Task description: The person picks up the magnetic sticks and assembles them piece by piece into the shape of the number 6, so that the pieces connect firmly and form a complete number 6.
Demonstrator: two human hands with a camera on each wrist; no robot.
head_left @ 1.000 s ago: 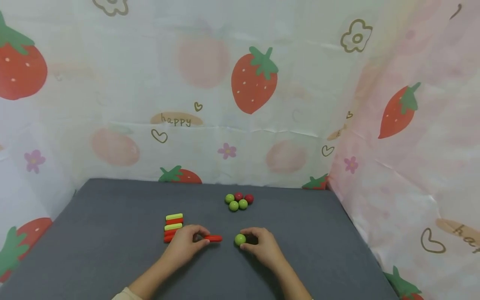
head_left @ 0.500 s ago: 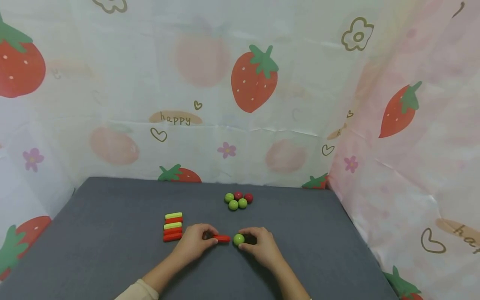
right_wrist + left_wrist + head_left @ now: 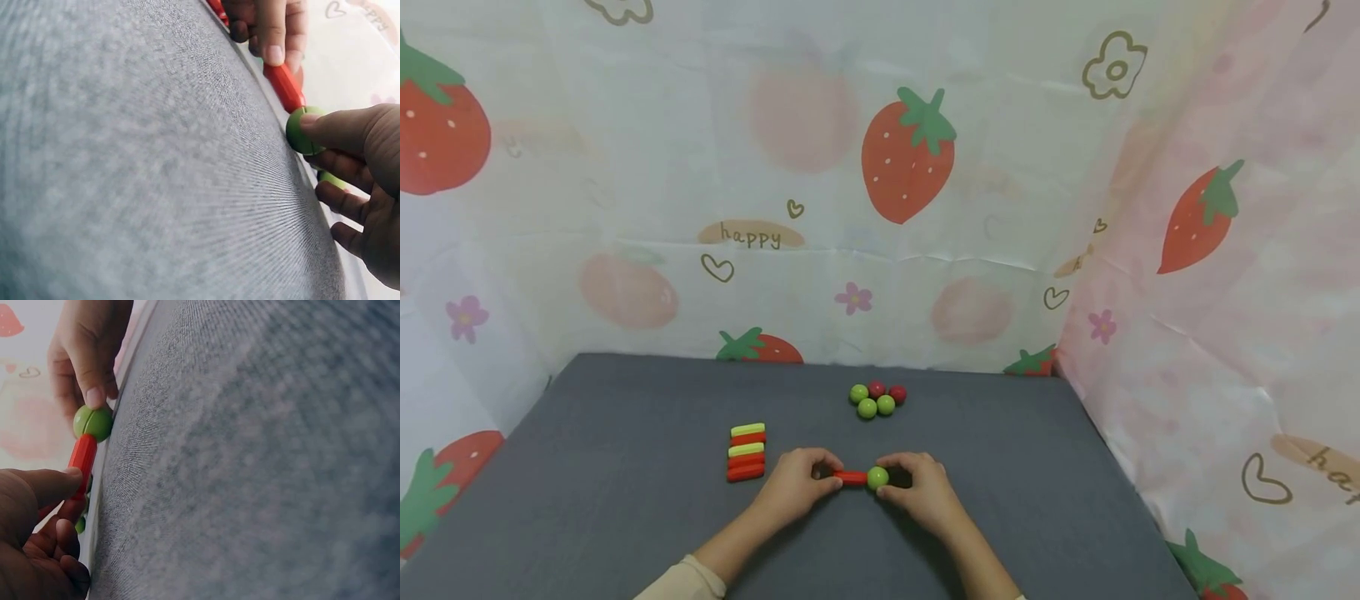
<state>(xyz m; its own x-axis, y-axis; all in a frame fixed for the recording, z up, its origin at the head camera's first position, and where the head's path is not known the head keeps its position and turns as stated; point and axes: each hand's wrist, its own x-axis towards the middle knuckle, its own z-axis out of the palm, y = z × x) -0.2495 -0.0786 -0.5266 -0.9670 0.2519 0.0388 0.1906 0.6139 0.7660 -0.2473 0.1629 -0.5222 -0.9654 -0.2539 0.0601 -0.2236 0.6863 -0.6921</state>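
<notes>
Between thumb and fingers, my left hand (image 3: pixel 795 486) pinches one end of a red stick (image 3: pixel 852 478) with flat, faceted sides. Its free end meets a green ball (image 3: pixel 877 477), which my right hand (image 3: pixel 927 490) pinches from the right. In the left wrist view a seam line runs across the green ball (image 3: pixel 93 424), and the red stick (image 3: pixel 83 456) butts against it. From the right wrist, the thumb covers part of the ball (image 3: pixel 302 132), and the red stick (image 3: pixel 284 86) leads up to the left fingers.
Left of the hands, red sticks (image 3: pixel 746 472) and yellow sticks (image 3: pixel 746 450) lie stacked in a row on the grey tabletop (image 3: pixel 647 433). Farther back sits a cluster of green balls (image 3: pixel 867 408) and red balls (image 3: pixel 898 394). A strawberry-print curtain (image 3: pixel 820 275) hangs behind.
My left hand has moved right with the red stick, closing the gap until its end meets the green ball. The right hand has shifted only slightly left.
</notes>
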